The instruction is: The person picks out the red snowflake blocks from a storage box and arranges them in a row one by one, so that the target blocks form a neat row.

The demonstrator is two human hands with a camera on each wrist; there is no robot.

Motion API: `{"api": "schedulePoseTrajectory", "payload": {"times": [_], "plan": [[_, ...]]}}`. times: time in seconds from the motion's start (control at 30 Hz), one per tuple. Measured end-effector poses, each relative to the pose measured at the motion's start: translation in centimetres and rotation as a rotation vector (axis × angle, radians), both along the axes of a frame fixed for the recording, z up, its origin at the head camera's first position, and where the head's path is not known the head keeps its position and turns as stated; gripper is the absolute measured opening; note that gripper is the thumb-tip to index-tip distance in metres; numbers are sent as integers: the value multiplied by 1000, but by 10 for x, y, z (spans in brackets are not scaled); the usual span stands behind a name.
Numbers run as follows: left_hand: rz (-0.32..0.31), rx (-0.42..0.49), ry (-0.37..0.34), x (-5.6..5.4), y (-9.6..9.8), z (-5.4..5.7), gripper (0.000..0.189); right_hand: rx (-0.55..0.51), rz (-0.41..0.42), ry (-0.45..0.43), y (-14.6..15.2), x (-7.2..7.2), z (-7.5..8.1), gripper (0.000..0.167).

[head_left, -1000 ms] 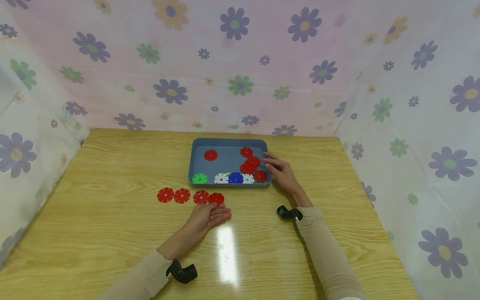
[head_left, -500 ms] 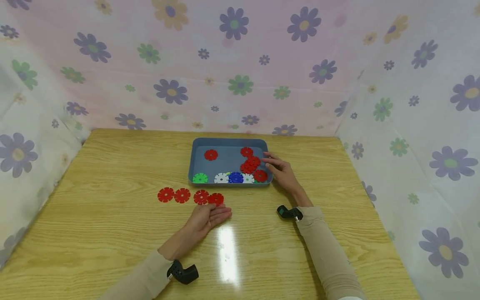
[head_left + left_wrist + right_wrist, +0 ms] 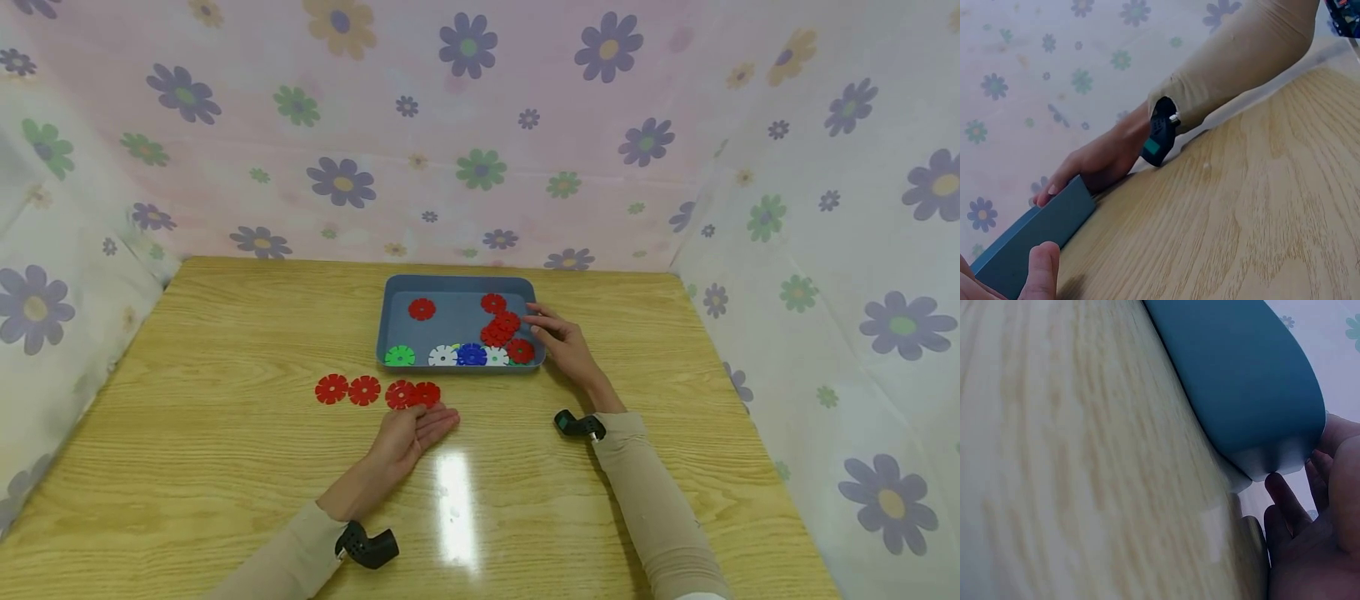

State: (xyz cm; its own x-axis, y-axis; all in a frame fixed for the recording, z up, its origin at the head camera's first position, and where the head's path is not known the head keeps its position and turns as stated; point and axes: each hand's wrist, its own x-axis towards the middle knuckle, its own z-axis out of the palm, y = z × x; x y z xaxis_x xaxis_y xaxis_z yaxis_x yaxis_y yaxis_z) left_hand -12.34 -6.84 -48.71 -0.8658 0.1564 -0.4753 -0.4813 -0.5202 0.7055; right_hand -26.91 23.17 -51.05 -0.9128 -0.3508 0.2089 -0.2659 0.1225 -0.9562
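Observation:
My left hand [image 3: 401,440] lies palm-up in front of the tray, its fingers straight, with the thumb side against a red notched disc [image 3: 428,392]. That disc overlaps a second red disc [image 3: 400,395]; two more red discs [image 3: 364,391] continue the row leftward. My right hand [image 3: 572,357] is at the right end of a blue-grey tray [image 3: 457,329], its fingertips touching the tray's outer wall near the rim. In the right wrist view, relaxed fingers [image 3: 1285,499] meet the tray's corner. The left wrist view shows my left thumb [image 3: 1041,272]; the discs are hidden there.
Inside the tray, several red discs [image 3: 497,333] are piled at the right and one red disc [image 3: 422,309] lies alone at the left. A green disc [image 3: 400,356], white discs [image 3: 442,356] and a blue disc [image 3: 472,356] line its front wall. Flowered cloth [image 3: 480,133] surrounds the table.
My left hand has shifted slightly left and away from me; the rightmost red disc has slid the same way, overlapping its neighbour more. My right hand and the tray have stayed in place.

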Motion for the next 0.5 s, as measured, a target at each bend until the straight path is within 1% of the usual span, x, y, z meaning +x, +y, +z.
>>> {"api": "schedulePoseTrajectory", "payload": {"times": [0.17, 0.37, 0.5], "plan": [[21, 18, -8, -1, -4, 1, 41, -10, 3, -5, -1, 0, 1, 33], [22, 22, -11, -3, -11, 3, 43, -14, 7, -12, -1, 0, 1, 32], [9, 14, -19, -4, -14, 3, 44, -1, 10, -21, -1, -2, 1, 32]]}}
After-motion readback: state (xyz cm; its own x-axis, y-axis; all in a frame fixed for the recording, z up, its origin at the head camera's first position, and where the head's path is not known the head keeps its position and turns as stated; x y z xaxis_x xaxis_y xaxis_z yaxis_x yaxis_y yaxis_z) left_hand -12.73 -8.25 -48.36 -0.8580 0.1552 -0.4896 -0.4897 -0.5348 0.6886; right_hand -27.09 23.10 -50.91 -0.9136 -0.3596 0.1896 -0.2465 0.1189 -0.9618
